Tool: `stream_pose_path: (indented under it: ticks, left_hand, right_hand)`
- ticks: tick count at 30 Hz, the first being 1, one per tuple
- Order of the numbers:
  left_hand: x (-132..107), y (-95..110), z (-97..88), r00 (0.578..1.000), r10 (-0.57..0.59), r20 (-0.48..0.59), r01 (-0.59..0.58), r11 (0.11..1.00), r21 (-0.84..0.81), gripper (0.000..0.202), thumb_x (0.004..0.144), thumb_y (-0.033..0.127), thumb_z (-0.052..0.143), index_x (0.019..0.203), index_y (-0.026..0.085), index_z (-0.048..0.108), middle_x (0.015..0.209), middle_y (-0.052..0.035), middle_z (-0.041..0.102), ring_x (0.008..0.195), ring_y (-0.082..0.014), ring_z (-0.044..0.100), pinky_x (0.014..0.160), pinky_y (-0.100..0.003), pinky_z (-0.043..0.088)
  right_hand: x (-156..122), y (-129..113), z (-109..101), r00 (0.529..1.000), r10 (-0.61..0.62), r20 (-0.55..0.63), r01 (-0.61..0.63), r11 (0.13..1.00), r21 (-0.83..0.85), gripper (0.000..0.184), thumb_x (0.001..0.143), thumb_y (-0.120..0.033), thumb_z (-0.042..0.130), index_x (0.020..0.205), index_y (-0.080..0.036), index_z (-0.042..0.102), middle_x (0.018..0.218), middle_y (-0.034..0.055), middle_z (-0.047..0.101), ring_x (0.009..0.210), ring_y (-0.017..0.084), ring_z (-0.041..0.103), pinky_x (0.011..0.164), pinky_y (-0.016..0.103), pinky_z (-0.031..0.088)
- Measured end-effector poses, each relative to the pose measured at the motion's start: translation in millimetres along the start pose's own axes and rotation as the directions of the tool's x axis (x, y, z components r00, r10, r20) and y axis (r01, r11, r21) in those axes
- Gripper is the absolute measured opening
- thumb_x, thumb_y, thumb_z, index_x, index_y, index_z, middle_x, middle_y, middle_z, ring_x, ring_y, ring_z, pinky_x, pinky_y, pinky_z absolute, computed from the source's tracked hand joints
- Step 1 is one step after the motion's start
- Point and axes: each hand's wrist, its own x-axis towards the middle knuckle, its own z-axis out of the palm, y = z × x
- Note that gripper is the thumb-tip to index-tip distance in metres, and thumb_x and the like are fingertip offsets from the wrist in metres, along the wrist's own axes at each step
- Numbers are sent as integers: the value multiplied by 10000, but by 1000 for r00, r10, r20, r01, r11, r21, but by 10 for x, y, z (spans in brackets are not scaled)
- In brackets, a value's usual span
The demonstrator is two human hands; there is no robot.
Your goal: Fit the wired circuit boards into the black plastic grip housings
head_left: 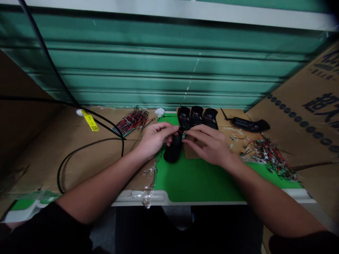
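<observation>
My right hand (209,141) pinches a small green circuit board (183,135) between thumb and fingertips. Close by on its left, my left hand (159,137) has thumb and forefinger pressed together on a thin red wire (180,131) that runs toward the board. Under both hands lies a black curved plastic housing (172,151), its upper end partly hidden by my fingers. Just beyond the hands, three similar black housings (197,116) stand in a row, with thin red wires showing at their openings.
A bundle of red and black wires (134,121) lies at the back left. Tangled wired boards (272,158) and a black handle-shaped piece (249,124) are at right. A black cable with a yellow tag (90,120) crosses the cardboard (97,162). Cardboard walls (304,116) flank the green mat (206,183).
</observation>
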Motion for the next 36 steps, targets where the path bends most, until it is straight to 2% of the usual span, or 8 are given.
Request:
stream_pose_path:
  ticks: [9,14,16,19,23,27,33,36]
  left_hand:
    - [-19,-52,31,997,-78,-23,76,991,-106,392,684,432,993,815,139,768,795,-60,752,561,-110,621,516,-233,505]
    - [-37,-53,62,993,-104,56,113,977,-183,404,711,456,982,855,129,792,862,-78,774,609,-114,642,547,-237,530]
    - [-54,-71,78,992,-93,80,106,978,-181,397,716,450,982,874,129,811,824,-69,764,611,-118,644,556,-238,540]
    - [-78,-101,97,996,-60,68,68,990,-120,371,714,426,985,875,127,835,736,-60,745,584,-129,648,562,-250,550]
    - [-88,-106,112,1000,25,-16,-25,1000,0,363,694,426,997,847,130,853,754,-88,780,565,-141,656,541,-261,550]
    - [-86,-107,121,993,107,-38,-103,990,96,367,649,412,1026,837,142,863,726,-79,783,553,-141,645,528,-260,545]
    - [-107,-153,125,966,253,-55,-232,941,248,275,735,385,961,837,147,868,764,-83,804,565,-124,639,522,-235,510]
    - [-115,-152,111,966,256,-27,-242,939,246,258,758,361,930,865,137,863,743,-76,791,569,-123,644,527,-229,507]
  right_hand:
    - [7,-37,18,991,78,-109,-88,992,-93,228,1015,-272,776,1241,-244,787,1082,91,820,894,210,793,754,330,660]
    - [38,-98,29,980,129,-149,-137,990,-45,188,1010,-272,788,1195,-243,803,1049,85,817,849,197,787,740,320,661]
    - [40,-118,48,974,157,-166,-160,987,-3,171,1009,-266,788,1176,-239,808,1037,83,814,850,199,785,747,327,663]
    - [30,-128,84,971,190,-144,-183,981,55,159,1019,-275,772,1172,-247,806,1041,80,811,869,206,783,767,351,668]
    - [10,-131,116,968,235,-89,-224,967,118,162,1023,-279,763,1176,-235,793,1063,87,799,889,202,772,792,358,666]
    - [4,-145,116,962,272,-31,-265,955,132,195,1016,-262,755,1204,-216,776,1106,96,792,884,193,765,790,344,663]
    - [-1,-161,86,958,287,5,-285,950,130,243,1009,-242,751,1251,-222,767,1161,100,798,956,215,778,848,366,664]
    - [-1,-156,81,952,306,27,-307,939,158,207,1010,-225,746,1212,-229,785,1096,79,811,871,191,770,800,344,659]
